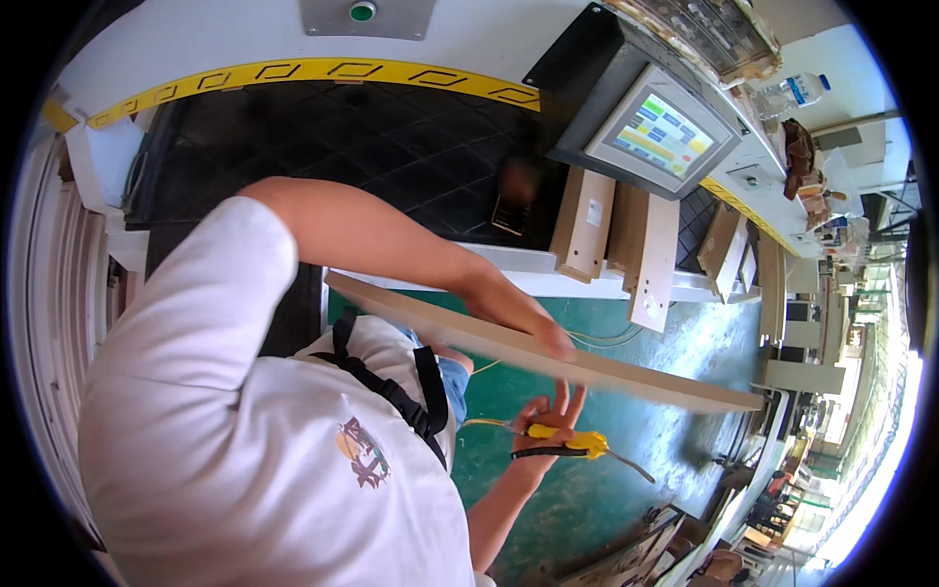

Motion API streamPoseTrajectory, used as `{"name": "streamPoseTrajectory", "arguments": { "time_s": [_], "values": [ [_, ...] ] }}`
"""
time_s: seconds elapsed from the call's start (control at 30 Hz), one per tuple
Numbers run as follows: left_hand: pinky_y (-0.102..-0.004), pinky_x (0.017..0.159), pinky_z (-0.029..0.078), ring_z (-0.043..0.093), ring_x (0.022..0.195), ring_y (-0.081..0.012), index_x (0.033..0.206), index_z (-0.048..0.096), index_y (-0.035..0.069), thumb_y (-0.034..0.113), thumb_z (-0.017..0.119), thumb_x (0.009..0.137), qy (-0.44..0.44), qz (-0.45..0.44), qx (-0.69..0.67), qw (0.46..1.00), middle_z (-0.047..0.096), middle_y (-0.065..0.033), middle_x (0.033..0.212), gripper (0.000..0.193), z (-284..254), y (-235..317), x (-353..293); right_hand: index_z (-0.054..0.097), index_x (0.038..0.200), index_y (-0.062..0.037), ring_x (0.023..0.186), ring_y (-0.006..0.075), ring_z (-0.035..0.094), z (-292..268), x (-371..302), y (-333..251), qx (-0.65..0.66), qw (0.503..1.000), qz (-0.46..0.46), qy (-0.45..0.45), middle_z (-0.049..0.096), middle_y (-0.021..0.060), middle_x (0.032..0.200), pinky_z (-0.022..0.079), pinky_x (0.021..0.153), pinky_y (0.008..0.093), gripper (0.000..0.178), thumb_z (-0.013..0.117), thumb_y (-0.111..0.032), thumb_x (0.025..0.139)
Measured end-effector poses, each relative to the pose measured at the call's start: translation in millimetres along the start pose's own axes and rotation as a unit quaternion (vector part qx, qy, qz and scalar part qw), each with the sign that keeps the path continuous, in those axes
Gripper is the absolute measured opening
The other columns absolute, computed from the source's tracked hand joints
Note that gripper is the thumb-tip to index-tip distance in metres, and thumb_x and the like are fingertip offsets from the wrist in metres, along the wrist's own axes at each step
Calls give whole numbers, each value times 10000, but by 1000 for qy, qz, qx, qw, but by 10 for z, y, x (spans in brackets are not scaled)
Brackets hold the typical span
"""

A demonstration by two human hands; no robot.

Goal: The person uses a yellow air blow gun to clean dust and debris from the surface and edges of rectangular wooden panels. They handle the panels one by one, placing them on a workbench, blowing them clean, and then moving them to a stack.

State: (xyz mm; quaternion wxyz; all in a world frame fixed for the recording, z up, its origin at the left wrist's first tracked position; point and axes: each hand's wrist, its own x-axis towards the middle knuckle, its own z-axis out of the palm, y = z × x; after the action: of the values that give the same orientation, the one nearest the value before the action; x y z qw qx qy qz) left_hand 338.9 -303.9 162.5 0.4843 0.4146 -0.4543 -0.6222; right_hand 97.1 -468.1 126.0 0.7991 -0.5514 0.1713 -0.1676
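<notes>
A long, narrow wooden board [469, 338] runs from beside my body out to the right, above the green floor. My left hand [543, 335] is closed on its edge, around the middle; the fingertips are partly hidden and blurred. Below the board, my right hand [544, 423] holds an air blow gun [587, 444] with a yellow body, a black lever and a thin bent metal nozzle. A yellowish hose [479, 423] runs to the gun. Two fingers of the right hand stretch up to the board's lower edge, near the left hand.
Ahead stands a white machine with a yellow strip [293, 70], a dark bed [323, 147], a green button [363, 12] and a touchscreen [665, 132]. Several drilled panels [646, 264] project from the bed's edge. A plastic bottle [790, 94] rests on the machine. Boards [626, 553] lie lower right.
</notes>
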Motion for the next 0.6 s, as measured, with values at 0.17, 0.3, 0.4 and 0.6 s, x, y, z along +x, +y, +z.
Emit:
{"name": "streamPoseTrajectory", "arguments": {
  "time_s": [0.17, 0.3, 0.4, 0.6],
  "values": [
    [-373, 1096, 404, 530, 1332, -221, 1516, 519, 95, 833, 384, 952, -61, -174, -135, 973, 559, -100, 1507, 938, 192, 336, 591, 575, 1277, -87, 613, 131, 574, -747, -313, -92, 108, 991, 21, 73, 662, 51, 898, 461, 498, 276, 507, 636, -514, 1010],
    [-364, 1064, 441, 595, 1259, -225, 1504, 532, 92, 791, 409, 981, -106, -211, -65, 970, 641, -108, 1396, 882, -124, -77, 560, 591, 1189, -74, 576, 127, 540, -1020, -809, 32, 53, 984, 42, 164, 632, 49, 791, 429, 531, 286, 380, 626, -421, 1040],
    [-384, 1079, 486, 619, 1264, -255, 1517, 505, 66, 733, 381, 1024, -133, -234, 54, 962, 659, -134, 1363, 839, -542, -478, 125, 603, 1047, -82, 536, 133, 496, -898, -988, 84, 75, 974, -2, 214, 574, 21, 700, 405, 507, 278, 305, 602, -387, 1058],
    [-369, 1090, 498, 635, 1232, -246, 1622, 259, 45, 217, 692, 1016, 161, 14, -239, 957, 599, -144, 1390, 764, 19, -1127, -531, 619, 1026, -86, 591, 125, 522, -1184, -1303, 205, 110, 970, -68, 207, 564, 25, 698, 422, 553, 277, 293, 615, -378, 1053]
  ]
}}
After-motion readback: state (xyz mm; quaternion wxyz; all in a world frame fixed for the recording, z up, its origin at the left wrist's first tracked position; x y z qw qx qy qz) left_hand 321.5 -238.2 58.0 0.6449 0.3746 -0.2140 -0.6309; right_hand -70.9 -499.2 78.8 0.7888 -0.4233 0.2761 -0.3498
